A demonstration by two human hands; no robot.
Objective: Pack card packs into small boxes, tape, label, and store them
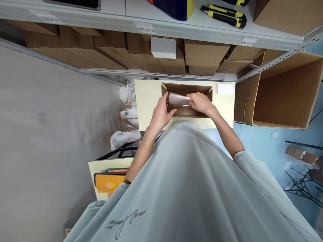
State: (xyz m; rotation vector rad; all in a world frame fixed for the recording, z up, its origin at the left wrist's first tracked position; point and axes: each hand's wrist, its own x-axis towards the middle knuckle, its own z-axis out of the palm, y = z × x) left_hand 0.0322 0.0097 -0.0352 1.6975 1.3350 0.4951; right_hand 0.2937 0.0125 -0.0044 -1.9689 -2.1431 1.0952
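An open cardboard box point(209, 93) stands on a pale yellow board, its flaps not seen raised. Over its opening is a pale, translucent piece point(178, 99), wide at its left end and narrowing to the right, perhaps rolled film. My right hand point(200, 102) is closed on the narrow right end. Beside the wide end, at the box's left side, my left hand point(163, 113) has thumb and fingers apart. Whether its fingertips touch the piece or the box wall I cannot tell.
A white label-like card point(225, 89) lies on the yellow board point(148, 101). Behind it, a metal shelf point(113, 21) holds cardboard boxes point(207, 53) and yellow-black cutters point(224, 16). To the right sits a large open carton point(282, 90); an orange item point(109, 183) is at lower left.
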